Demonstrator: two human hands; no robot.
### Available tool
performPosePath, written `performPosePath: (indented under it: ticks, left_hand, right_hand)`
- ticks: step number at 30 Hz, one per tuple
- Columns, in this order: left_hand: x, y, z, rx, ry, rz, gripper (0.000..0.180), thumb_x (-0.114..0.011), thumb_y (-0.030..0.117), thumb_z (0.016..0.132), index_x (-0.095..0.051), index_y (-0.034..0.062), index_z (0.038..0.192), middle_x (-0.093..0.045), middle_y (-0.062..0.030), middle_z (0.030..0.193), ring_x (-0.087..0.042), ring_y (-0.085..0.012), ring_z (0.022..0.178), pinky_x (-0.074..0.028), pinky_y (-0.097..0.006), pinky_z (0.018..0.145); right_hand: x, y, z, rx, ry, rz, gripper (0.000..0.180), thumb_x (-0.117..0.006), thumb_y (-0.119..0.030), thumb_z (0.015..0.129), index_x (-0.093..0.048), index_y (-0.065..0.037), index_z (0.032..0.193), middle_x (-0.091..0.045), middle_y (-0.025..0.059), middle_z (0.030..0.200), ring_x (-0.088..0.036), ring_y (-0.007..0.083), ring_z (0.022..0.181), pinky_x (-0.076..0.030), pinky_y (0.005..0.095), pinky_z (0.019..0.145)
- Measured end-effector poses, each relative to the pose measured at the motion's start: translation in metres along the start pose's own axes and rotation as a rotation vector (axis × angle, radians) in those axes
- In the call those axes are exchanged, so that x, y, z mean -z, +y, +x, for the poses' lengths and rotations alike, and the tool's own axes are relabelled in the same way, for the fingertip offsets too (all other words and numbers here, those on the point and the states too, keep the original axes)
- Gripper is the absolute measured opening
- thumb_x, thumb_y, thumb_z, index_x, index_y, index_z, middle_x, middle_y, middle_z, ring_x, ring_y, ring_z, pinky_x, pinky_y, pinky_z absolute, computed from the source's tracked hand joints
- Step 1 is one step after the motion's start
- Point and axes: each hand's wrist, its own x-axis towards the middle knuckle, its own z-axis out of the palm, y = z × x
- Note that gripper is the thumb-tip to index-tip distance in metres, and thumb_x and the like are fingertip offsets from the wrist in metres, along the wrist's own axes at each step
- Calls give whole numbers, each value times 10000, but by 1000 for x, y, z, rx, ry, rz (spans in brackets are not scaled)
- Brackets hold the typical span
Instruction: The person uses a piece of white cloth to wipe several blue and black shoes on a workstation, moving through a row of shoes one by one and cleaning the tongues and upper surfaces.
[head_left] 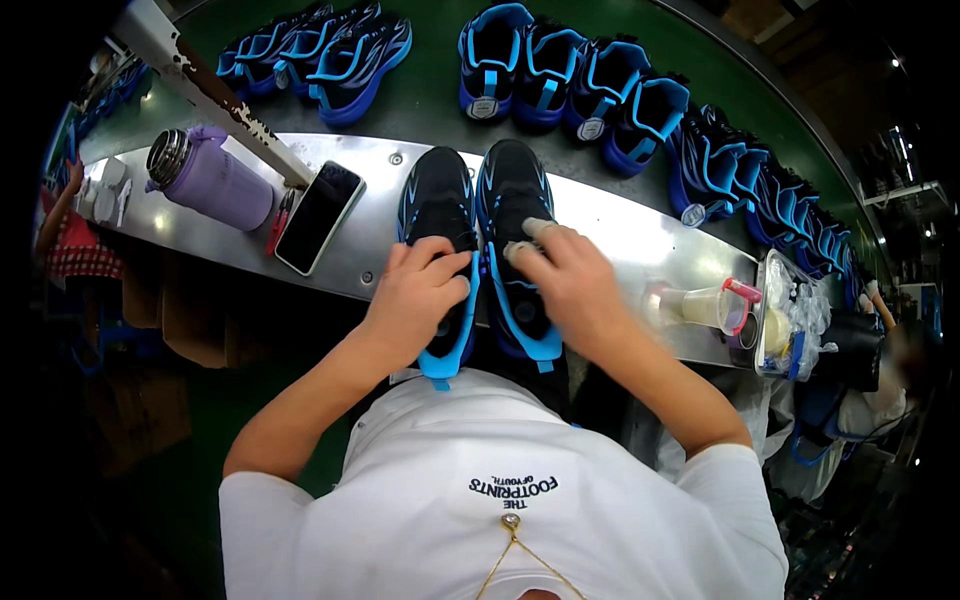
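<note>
Two black sneakers with bright blue trim lie side by side in front of me, toes pointing away, heels toward my body. My left hand [412, 300] is closed on the left sneaker [437, 195], its curled fingers at the laces and collar edge. On the right sneaker [512, 180], my right hand [575, 280] has its fingers bent over the tongue and lace area. Pale coverings wrap some of its fingertips. Whether the fingers pinch laces or only the upper is hard to make out.
A metal ledge [620, 225] borders the green belt [430, 110], which carries several similar sneakers [545, 75]. To the left are a purple flask [215, 180], a phone [320, 218], red-handled pliers or snips [280, 220] and a chipped post [225, 95]. Rightward sit a plastic cup [705, 307] and a cluttered tray [790, 320].
</note>
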Motion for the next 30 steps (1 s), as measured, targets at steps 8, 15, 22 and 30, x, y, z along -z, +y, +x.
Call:
performPosePath:
  ticks: [8,15,22,30]
  left_hand:
    - [12,12,-2,82,-130,28,348,-575,-3,840,-605,24,1185,-521,-168,1415,-436,-328,1353,-312,-417,1074]
    - [14,15,-7,387,166,-382,200,-680,50,840,-707,24,1036,-651,-106,1126,-561,-293,1101,-462,-358,919]
    - [10,23,14,183,96,-34,164,-713,43,785,-677,5,940,-631,-104,961,-552,-315,928,-464,-382,796]
    - [23,13,18,290,-74,-385,278,-707,63,795,-668,20,1067,-582,-105,858,-528,-257,817,-448,-348,727]
  right_hand:
    - [-4,-8,-5,105,10,-149,319,-658,-80,788,-662,-57,1107,-591,222,1214,-581,328,1052,-517,352,847]
    - [30,2,3,-155,-116,324,252,-713,-125,851,-733,-150,1101,-591,136,1059,-559,315,973,-480,403,893]
    - [39,29,5,-85,-253,492,250,-732,-121,823,-735,-190,1063,-560,82,940,-570,254,859,-504,349,752]
    - [34,34,4,-52,-157,69,315,-767,-112,775,-716,-146,1084,-564,71,863,-575,259,803,-486,373,713]
